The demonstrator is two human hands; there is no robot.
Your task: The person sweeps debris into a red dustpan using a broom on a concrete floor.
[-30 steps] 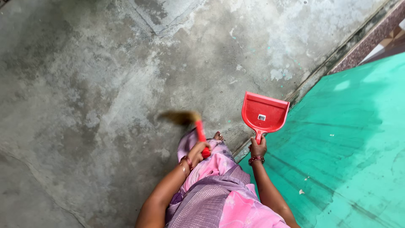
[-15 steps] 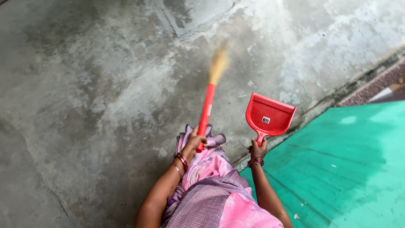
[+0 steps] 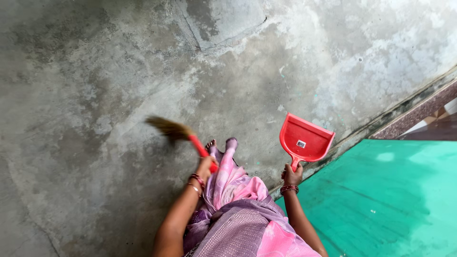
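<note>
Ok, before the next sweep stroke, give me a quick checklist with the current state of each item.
1. Left hand grips the broom by its red handle: ok.
2. Right hand grips the red dustpan by its handle: ok.
3. Dustpan down on the concrete floor to catch dirt: not ok, it appears held above it.
4. Broom bristles touching the floor: cannot tell, they are blurred.
5. Dirt pile to sweep visible: cannot tell.
6. Foot away from the bristles: ok, but close to the handle.
</note>
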